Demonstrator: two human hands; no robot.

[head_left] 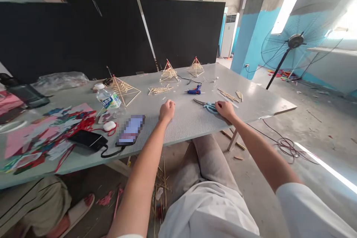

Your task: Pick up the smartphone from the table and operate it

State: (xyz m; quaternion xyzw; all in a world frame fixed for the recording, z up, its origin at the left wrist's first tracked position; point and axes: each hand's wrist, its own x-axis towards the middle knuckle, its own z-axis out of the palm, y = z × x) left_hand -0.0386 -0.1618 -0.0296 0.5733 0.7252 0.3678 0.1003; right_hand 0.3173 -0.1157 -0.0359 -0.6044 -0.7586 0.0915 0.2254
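Note:
My left hand [167, 110] rests on the grey table as a loose fist, and nothing shows in it. My right hand [225, 110] is closed at the handle end of a pair of scissors [209, 107] with light blue handles. The blades lie on the table and point left, towards the back. Beyond my hands is a blue hot glue gun [194, 89] with a black cable. Thin wooden sticks lie in a pile [160, 89] at the middle and in another bunch [229, 95] behind my right hand.
Pyramid frames of sticks stand at the back: a left one [125, 90], a middle one [169, 72] and a right one [196, 67]. To the left are a phone [131, 130], a power bank [87, 140], a plastic bottle [107, 98] and coloured scraps [52, 130]. Another person's leg [36, 204] shows below.

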